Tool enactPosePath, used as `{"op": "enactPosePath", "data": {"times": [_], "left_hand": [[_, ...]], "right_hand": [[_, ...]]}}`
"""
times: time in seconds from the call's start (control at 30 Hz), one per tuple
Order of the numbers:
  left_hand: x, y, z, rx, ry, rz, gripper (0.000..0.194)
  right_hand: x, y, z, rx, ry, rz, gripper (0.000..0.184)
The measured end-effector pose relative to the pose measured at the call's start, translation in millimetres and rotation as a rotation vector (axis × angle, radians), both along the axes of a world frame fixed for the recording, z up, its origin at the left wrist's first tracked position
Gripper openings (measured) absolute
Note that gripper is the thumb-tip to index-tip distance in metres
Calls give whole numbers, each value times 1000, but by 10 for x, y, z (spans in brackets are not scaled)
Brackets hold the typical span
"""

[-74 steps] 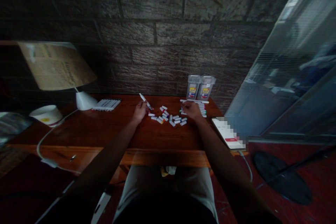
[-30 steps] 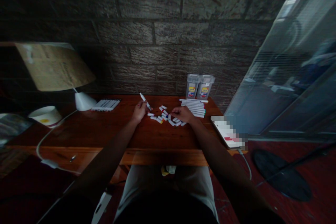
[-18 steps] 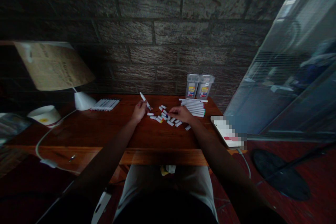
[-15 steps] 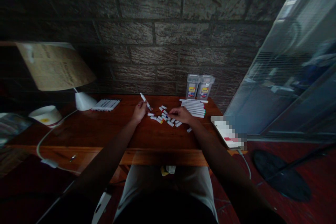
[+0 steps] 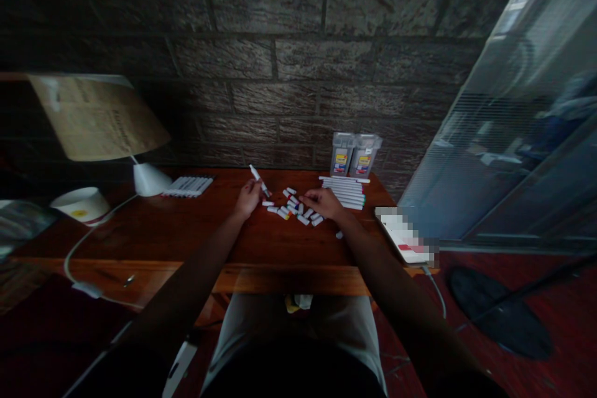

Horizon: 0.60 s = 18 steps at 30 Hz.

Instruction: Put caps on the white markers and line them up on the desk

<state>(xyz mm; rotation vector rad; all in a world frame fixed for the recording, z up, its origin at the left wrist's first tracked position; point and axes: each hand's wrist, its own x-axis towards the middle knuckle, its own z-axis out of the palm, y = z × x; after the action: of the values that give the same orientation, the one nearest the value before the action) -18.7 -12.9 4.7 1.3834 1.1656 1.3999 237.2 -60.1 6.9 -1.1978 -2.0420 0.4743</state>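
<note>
Marker is pinched in left hand, left of frame centre; probably light, stiff, slick, best held mid-barrel. Right hand is beside loose caps, centre; cannot tell whether it grasps any.

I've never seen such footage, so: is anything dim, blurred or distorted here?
All in the head view: dim overall, the grey brick wall darker toward the left; the tan printed lampshade looking stretched near the edge; the short white cylinders with coloured ends looking soft; pixelation hiding part of the white rectangular device.
</note>
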Motion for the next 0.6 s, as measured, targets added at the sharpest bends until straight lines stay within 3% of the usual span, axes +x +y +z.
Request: {"op": "enactPosePath", "data": {"times": [0.6], "left_hand": [[1, 1, 1, -5, -4, -12, 29]], "right_hand": [[-16, -17, 27, -12, -26, 3, 42]]}}
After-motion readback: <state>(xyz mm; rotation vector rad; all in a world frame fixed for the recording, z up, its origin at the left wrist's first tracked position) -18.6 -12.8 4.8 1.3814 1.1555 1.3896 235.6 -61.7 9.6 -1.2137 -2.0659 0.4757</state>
